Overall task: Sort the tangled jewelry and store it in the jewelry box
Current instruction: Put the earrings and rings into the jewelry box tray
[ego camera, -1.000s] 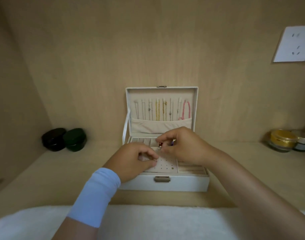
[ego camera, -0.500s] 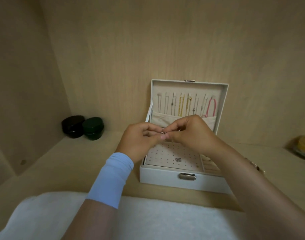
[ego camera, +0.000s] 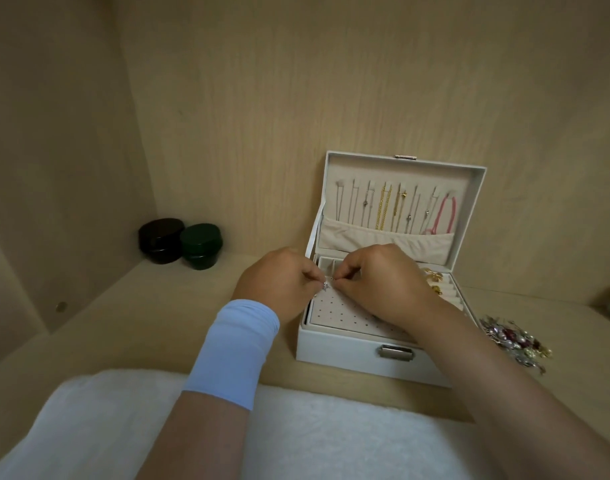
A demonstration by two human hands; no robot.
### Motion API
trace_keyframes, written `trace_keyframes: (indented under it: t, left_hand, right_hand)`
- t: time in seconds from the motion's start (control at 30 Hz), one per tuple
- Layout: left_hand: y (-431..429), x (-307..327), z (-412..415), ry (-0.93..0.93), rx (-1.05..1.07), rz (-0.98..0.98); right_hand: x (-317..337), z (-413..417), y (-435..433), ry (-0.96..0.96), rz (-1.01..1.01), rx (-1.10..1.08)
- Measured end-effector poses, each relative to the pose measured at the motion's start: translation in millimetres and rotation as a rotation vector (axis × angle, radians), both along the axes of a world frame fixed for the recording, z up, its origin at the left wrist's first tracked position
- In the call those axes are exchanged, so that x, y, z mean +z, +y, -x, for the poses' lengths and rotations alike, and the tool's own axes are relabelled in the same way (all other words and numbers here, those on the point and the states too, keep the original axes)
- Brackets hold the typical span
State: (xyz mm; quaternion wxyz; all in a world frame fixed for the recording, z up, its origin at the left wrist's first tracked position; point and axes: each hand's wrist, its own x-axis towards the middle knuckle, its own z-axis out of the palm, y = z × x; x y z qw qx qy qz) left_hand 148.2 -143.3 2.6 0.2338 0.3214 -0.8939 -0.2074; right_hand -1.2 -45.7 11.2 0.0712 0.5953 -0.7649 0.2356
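Since half a second ago both hands have dropped from in front of the lid's pocket to just above the back edge of the perforated panel. The view has swung left, so the box now sits right of centre and a heap of jewelry has come into sight at the right edge.

The left hand [ego camera: 279, 282] and the right hand [ego camera: 376, 282] meet fingertip to fingertip, each with thumb and forefinger pinched on a small silver star-shaped piece [ego camera: 326, 286]; the other fingers are curled in. The piece hangs just over the cream perforated earring panel [ego camera: 338, 313] in the tray of the white rectangular jewelry box [ego camera: 348, 355]. Whether it touches the panel cannot be told.

The box's lid [ego camera: 400, 164] stands open against the back wall. Thin silver chains, a gold chain [ego camera: 383, 209] and a pink cord loop [ego camera: 445, 216] hang inside it in a row, their ends tucked into a beige fabric pocket [ego camera: 383, 242]. Gold pieces [ego camera: 433, 280] lie in the ring rolls at the right of the tray, just behind the right wrist.

The tangled heap of silver, red and gold jewelry [ego camera: 515, 341] lies on the pale wooden shelf [ego camera: 123, 323] at the right of the frame, near the box but apart from it.

At the left, in the back corner, a round black lidded jar [ego camera: 161, 240] and a round dark green lidded jar [ego camera: 201, 245] stand touching. A light blue fabric cuff [ego camera: 236, 351] wraps the left wrist, and a white fluffy towel [ego camera: 331, 434] fills the bottom of the frame.
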Motion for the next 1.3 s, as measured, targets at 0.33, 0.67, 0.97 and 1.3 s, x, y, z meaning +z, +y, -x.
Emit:
trace_keyframes:
  t: [0.33,0.67,0.97,1.3]
  left_hand:
    - [2,-4,1,0.041,-0.003,0.020]
    - [6,-5,5,0.072,-0.079,0.035]
    - [6,0,0,0.267,-0.046,-0.106]
    - [15,2,5,0.330,-0.137,-0.234]
  right_hand:
    - [8,4,4,0.031,-0.182,0.114]
    - [44,28,37,-0.262,-0.311,0.111]
    - [35,25,42,-0.308,-0.429,0.154]
    - [34,23,40,-0.315,-0.428,0.158]
